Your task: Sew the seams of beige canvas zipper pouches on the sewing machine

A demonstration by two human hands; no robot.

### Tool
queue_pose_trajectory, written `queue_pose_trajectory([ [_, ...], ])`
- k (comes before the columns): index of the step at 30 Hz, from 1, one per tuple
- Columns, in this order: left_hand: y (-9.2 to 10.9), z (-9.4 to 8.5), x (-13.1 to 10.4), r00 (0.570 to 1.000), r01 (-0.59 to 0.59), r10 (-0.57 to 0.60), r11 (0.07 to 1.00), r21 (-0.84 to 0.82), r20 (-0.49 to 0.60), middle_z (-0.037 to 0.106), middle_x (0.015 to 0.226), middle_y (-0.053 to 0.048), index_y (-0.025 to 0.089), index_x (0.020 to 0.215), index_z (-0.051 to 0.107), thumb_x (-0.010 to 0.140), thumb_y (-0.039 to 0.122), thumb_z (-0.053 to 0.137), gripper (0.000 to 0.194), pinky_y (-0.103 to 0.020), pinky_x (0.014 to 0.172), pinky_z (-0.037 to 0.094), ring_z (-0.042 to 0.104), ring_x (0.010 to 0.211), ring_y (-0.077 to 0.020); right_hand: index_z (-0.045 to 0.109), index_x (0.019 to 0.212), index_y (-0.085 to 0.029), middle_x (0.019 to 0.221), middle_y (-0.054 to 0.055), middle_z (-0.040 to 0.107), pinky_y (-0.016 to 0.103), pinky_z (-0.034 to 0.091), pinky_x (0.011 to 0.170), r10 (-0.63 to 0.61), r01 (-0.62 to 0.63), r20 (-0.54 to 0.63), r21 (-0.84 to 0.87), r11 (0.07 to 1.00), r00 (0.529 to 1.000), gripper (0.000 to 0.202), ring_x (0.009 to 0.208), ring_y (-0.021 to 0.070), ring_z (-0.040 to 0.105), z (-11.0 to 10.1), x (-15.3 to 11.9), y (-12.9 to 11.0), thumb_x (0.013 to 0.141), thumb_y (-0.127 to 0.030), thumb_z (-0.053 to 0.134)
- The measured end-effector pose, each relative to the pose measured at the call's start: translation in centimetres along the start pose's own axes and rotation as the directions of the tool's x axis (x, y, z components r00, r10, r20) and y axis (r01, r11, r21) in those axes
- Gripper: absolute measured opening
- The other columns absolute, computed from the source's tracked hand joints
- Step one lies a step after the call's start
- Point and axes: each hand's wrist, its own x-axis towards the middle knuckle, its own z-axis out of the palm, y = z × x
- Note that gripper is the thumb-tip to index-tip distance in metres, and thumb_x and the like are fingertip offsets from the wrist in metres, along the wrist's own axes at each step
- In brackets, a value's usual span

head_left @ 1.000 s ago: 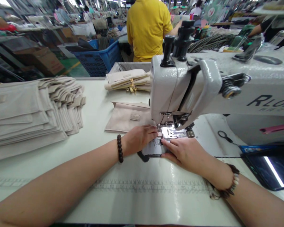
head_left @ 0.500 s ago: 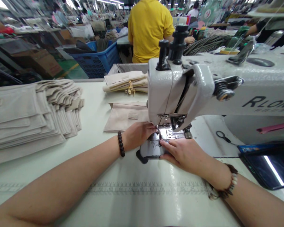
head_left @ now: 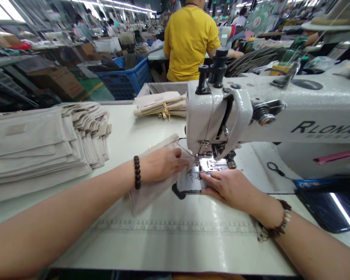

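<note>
A beige fabric pouch [head_left: 147,196] lies slanted on the table, its edge reaching the needle area of the white sewing machine [head_left: 216,112]. My left hand [head_left: 161,165] is on top of the pouch, fingers pressed together on the cloth close to the presser foot; the pouch is partly hidden beneath it and blurred. On the machine's metal plate [head_left: 189,182], just right of the needle, rests my right hand [head_left: 231,188], fingers stretched out and holding nothing. Its fingertips are beside the shiny guide on the plate.
Stacked beige pouches [head_left: 37,144] lie at the left. Behind the work are more pouches [head_left: 160,105] with gold zip pulls. A phone [head_left: 332,204] and a small black loop tool [head_left: 275,168] lie right. Beyond stand a blue crate [head_left: 125,77] and a person in yellow [head_left: 191,39].
The pouch has swung from lying square behind my left hand to a slant beneath it, nearer me. My left hand has shifted slightly left; my right hand stays by the plate. The view has shifted slightly.
</note>
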Motion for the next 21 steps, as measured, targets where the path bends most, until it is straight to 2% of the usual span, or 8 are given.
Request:
queue_pose_trajectory([
  [3,2.7,0.0,-1.0,0.992,0.007,-0.011,0.999,0.033,0.123,0.058,0.09,-0.006,0.021,0.113,0.054,0.083,0.025,0.052,0.03,-0.025,0.063,0.045,0.055,0.07,-0.0147,0.058,0.1,-0.014,0.066,0.001,0.06,0.027,0.018,0.047,-0.016,0.016,-0.024,-0.012,1.0,1.0,0.033,0.054,0.0132,0.052,0.0,-0.1,0.2,0.088,-0.04,0.041],
  [6,4.6,0.9,-1.2,0.986,0.095,-0.103,0.993,0.069,0.132,0.057,0.094,-0.009,0.017,0.11,0.055,0.082,0.027,0.053,0.03,-0.027,0.064,0.046,0.054,0.077,-0.0188,0.059,0.099,-0.015,0.064,0.001,0.059,0.027,0.017,0.047,-0.021,0.02,-0.035,-0.02,1.0,0.999,0.032,0.053,0.0129,0.051,0.1,-0.1,0.2,0.089,-0.038,0.039],
  [11,4.4,2.0,-1.0,0.99,0.108,-0.107,0.994,-0.006,0.092,0.057,0.094,-0.008,0.015,0.107,0.057,0.084,0.025,0.049,0.026,-0.031,0.073,0.045,0.051,0.086,-0.0201,0.059,0.098,-0.016,0.064,0.001,0.059,0.027,0.015,0.047,-0.005,0.005,-0.011,-0.016,1.0,1.0,0.03,0.053,0.012,0.05,-0.1,0.0,0.2,0.089,-0.037,0.039],
  [15,4.3,0.9,-1.5,0.989,0.134,-0.127,0.986,-0.099,0.069,0.054,0.096,-0.008,0.017,0.112,0.055,0.082,0.028,0.053,0.032,-0.032,0.078,0.045,0.053,0.085,-0.0182,0.059,0.099,-0.018,0.067,0.001,0.06,0.027,0.016,0.048,0.032,-0.032,0.065,0.003,0.999,0.997,0.029,0.056,0.0127,0.052,-0.6,0.2,0.1,0.089,-0.037,0.039],
  [17,5.4,-0.2,-2.4,0.992,0.098,-0.085,0.985,-0.141,0.096,0.052,0.103,-0.011,0.015,0.113,0.054,0.077,0.04,0.058,0.044,-0.034,0.081,0.046,0.053,0.089,-0.0206,0.058,0.1,-0.019,0.072,0.001,0.061,0.027,0.017,0.048,0.054,-0.056,0.113,0.013,0.998,0.992,0.027,0.059,0.0137,0.054,-1.1,0.3,-0.1,0.089,-0.036,0.04],
  [19,6.9,-1.1,-3.9,0.992,-0.001,0.021,0.986,-0.167,0.121,0.05,0.112,-0.015,0.012,0.113,0.053,0.066,0.052,0.064,0.062,-0.039,0.085,0.044,0.051,0.097,-0.0263,0.057,0.1,-0.019,0.074,0.002,0.061,0.027,0.018,0.048,0.084,-0.087,0.168,0.01,0.996,0.982,0.025,0.062,0.0149,0.055,-1.9,0.2,-0.5,0.087,-0.035,0.043],
  [20,7.7,-1.4,-4.7,0.989,-0.06,0.081,0.984,-0.171,0.12,0.049,0.115,-0.016,0.012,0.113,0.052,0.062,0.053,0.066,0.067,-0.041,0.086,0.044,0.05,0.1,-0.0284,0.057,0.098,-0.018,0.075,0.002,0.061,0.027,0.017,0.047,0.097,-0.1,0.2,0.004,0.995,0.975,0.023,0.062,0.0155,0.056,-2.4,0.1,-0.7,0.086,-0.034,0.045],
  [21,8.4,-1.6,-5.4,0.985,-0.101,0.121,0.983,-0.156,0.122,0.049,0.117,-0.016,0.012,0.113,0.051,0.064,0.048,0.068,0.064,-0.042,0.086,0.044,0.05,0.101,-0.0287,0.058,0.096,-0.018,0.074,0.002,0.061,0.026,0.017,0.047,0.11,-0.111,0.234,-0.006,0.994,0.966,0.021,0.061,0.0159,0.056,-3.0,-0.1,-1.1,0.085,-0.033,0.047],
])
